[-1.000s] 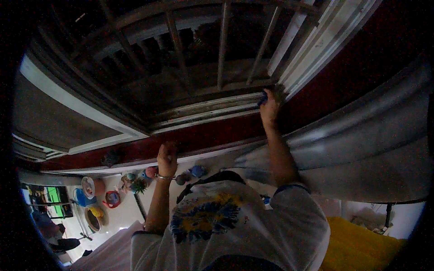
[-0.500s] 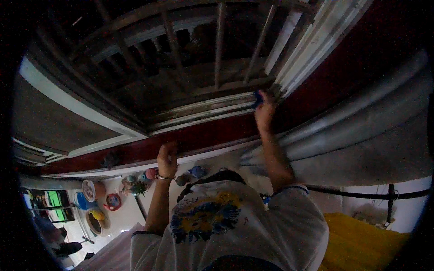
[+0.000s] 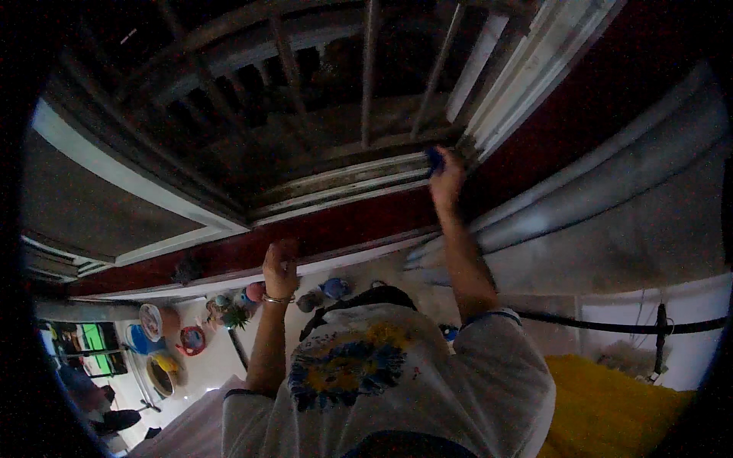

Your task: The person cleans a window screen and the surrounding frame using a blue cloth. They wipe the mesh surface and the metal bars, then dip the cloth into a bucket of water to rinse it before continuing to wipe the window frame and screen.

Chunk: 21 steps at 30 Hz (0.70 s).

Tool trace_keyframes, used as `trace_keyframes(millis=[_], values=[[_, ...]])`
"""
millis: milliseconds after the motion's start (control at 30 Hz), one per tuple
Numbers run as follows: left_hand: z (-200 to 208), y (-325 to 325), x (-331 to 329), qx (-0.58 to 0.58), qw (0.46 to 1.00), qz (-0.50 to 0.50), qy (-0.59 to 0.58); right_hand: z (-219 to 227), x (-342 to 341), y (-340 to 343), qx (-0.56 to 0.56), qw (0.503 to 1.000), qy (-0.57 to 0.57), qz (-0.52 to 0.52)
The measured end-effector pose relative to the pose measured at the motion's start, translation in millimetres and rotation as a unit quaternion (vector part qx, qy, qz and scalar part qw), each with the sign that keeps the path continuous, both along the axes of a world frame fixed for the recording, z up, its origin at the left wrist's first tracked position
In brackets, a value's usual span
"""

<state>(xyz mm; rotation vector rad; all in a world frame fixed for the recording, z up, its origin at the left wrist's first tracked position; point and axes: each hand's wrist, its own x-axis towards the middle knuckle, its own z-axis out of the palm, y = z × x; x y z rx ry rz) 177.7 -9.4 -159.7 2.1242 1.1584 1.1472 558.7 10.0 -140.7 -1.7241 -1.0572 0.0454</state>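
At the right end of the white window track [image 3: 343, 183], my right hand [image 3: 447, 182] is closed on a small dark blue object [image 3: 434, 159]. Its kind is too dim to make out; it touches or hovers just over the track by the frame corner. My left hand [image 3: 280, 271], with a bracelet at the wrist, is held at the front edge of the dark red windowsill [image 3: 343, 227]. Its fingers look loosely curled, and nothing shows in them.
Metal bars [image 3: 368, 84] stand beyond the window opening. A sliding window panel [image 3: 114, 191] is at left, a grey curtain [image 3: 595, 206] at right. A dark lump [image 3: 185, 271] sits on the sill. Below are small round objects [image 3: 334, 288], a potted plant [image 3: 237, 316] and yellow fabric [image 3: 603, 408].
My right hand has shifted slightly away from me along the track's corner with the blue object. My left hand has barely moved. The curtain at right has shifted a little.
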Motion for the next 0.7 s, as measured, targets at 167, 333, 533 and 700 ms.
trace_keyframes(millis=[167, 333, 533, 700], values=[[-42, 16, -13, -0.092, 0.985, 0.049, -0.134, -61, 46, 6, -0.089, 0.967, -0.226, -0.083], [1, 13, -8, -0.020, 0.999, 0.042, -0.008, -19, -18, 9, -0.114, 0.991, -0.004, 0.064], [5, 22, -9, -0.029, 0.999, 0.036, -0.013, 125, 11, 18, 0.099, 0.972, -0.207, -0.054], [7, 24, 0, -0.029, 0.999, 0.009, -0.040, 307, 73, 25, 0.227, 0.838, -0.470, -0.158]])
